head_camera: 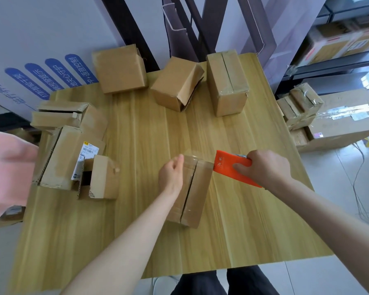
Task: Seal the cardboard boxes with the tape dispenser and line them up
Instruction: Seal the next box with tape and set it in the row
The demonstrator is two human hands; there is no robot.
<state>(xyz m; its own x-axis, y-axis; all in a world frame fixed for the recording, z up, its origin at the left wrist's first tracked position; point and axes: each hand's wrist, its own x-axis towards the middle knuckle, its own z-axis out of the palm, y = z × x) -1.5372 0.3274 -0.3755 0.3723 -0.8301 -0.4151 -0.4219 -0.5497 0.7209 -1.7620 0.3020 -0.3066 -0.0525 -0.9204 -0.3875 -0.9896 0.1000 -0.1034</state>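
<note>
Head view:
- Step in hand, as judged: taping of one cardboard box (192, 188), placed centre of the counter (136, 128), slightly toward 6 o'clock.
- The box's left flank is braced by the left hand (172, 175). Its fingers look relaxed against the cardboard, not wrapped round it.
- The orange tape dispenser (228, 165) is gripped by the right hand (264, 167), fingers curled round its handle. Its nose is set against the box's far-right top edge, at 3 o'clock of the box.
- Box look: brown, worn, top flaps closed. The centre seam shows as a dark line running near to far. Glossy clear tape is seen over the top, mostly at the far end. Whether the seam is fully covered cannot be told.
- Next move, as judged: the strip is to be pulled taut and cut at the edge while the box is held steady, then the box is to be moved into a row.
- Line-up not yet done: a taped box (227, 81) stands at 1 o'clock, a tipped open box (177, 84) at 12 and a third box (119, 69) at 11. Opened boxes (68, 150) are piled at 9.
</note>
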